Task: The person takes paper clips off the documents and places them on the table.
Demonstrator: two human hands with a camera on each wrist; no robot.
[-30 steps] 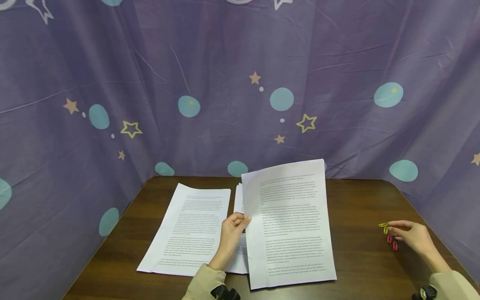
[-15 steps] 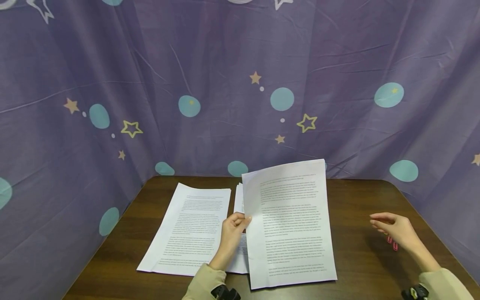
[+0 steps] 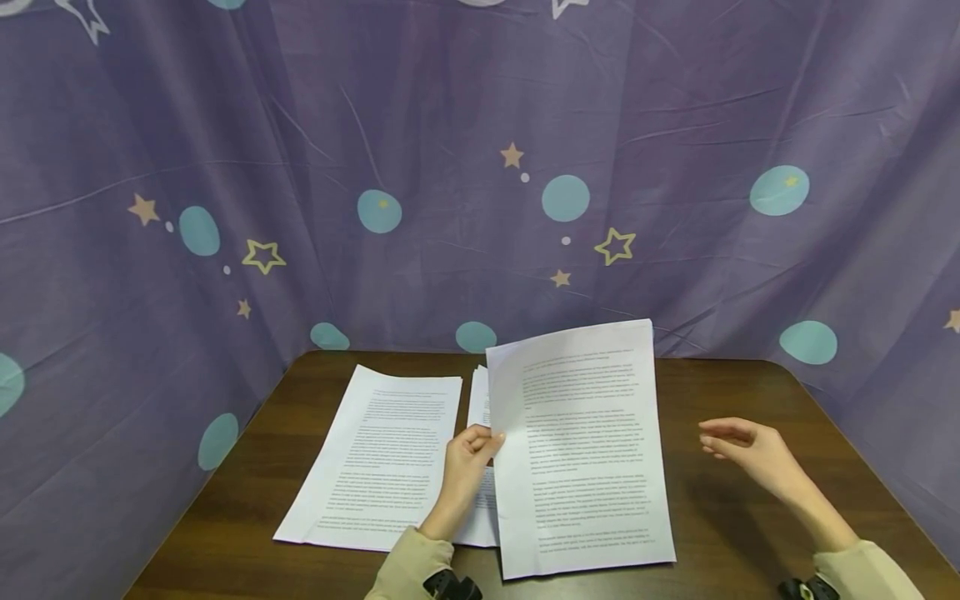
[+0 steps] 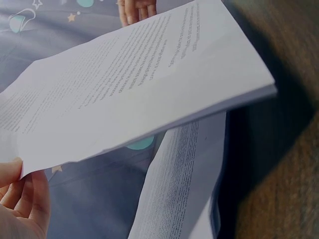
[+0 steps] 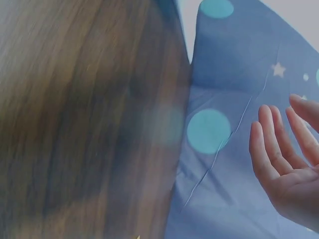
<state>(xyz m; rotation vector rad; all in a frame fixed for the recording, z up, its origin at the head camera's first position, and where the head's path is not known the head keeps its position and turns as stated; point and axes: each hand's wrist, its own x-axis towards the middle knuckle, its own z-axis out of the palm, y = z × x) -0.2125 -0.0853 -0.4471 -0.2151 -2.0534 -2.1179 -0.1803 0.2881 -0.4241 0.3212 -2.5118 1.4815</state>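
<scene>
A stack of printed paper is held upright over the table by my left hand, which pinches its left edge between thumb and fingers. The left wrist view shows the thumb on the front of the printed pages and the fingers of that hand behind them. My right hand is in the air to the right of the stack, apart from it. Its fingers are loosely bent, and nothing shows between them in the right wrist view.
Another printed stack lies on the brown table at the left. More sheets lie partly hidden behind the held stack. A tiny yellow tip shows at the right wrist view's lower edge. A patterned purple curtain stands behind.
My right hand has moved left from the yellow and red paper clips toward the held stack; the clips are now hidden behind its wrist in the head view. The left hand stays almost still.
</scene>
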